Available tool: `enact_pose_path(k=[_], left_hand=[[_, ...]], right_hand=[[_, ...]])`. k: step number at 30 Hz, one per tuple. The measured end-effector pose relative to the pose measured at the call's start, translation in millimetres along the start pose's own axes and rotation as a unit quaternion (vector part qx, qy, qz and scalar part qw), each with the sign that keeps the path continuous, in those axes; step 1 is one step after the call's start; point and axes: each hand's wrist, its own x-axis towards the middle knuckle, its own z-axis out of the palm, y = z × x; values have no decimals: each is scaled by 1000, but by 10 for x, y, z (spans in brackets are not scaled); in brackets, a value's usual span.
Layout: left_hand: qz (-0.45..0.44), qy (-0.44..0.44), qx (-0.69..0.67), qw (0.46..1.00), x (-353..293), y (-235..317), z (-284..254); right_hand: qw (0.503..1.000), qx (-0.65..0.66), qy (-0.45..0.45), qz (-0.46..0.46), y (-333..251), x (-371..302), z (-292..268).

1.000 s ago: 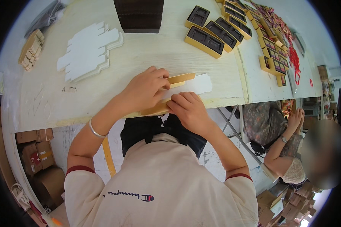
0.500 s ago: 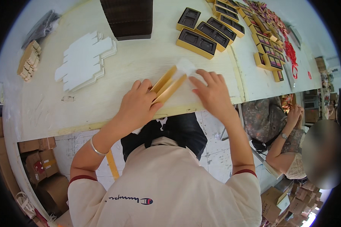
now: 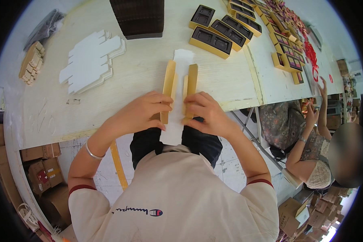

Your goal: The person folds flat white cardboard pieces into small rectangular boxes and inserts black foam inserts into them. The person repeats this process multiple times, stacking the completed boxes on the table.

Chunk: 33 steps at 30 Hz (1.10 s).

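Note:
A partly folded gold box [image 3: 192,76] lies at the table's near edge, white on its inside. Its two long gold sides stand up, while the white end flaps stretch out flat, one away from me and one over the edge toward my lap. My left hand [image 3: 149,109] grips the left side wall between thumb and fingers. Along the right wall, my right hand [image 3: 207,112] holds on in the same way, its fingers curled over the gold side. Beyond to the left is a stack of flat white box blanks [image 3: 88,62].
A tall stack of dark trays [image 3: 141,18] stands at the back. Gold boxes with black inserts [image 3: 210,42] sit to the far right, with filled boxes [image 3: 288,56] and red ribbon [image 3: 308,54] beyond. Small tan pieces [image 3: 31,63] lie at left. A co-worker [image 3: 306,155] sits at right.
The box has turned from slanting to pointing straight away from me, and its sides have spread apart. My right hand has come from beyond its far end onto the right wall.

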Motion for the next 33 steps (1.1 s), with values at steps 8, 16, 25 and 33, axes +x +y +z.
enact_pose_path(k=[8,16,25,33], left_hand=[[-60,146,41,987,178,105,338],[-46,174,36,983,207,79,382],[-150,64,-177,971,203,129,210],[-135,187,-182,956,214,141,357]], right_hand=[[979,124,-7,164,-169,141,155],[970,161,-3,180,-314,126,45],[992,-74,105,-16,-93,-186,249],[878,337,272,202,-137,10,469]])
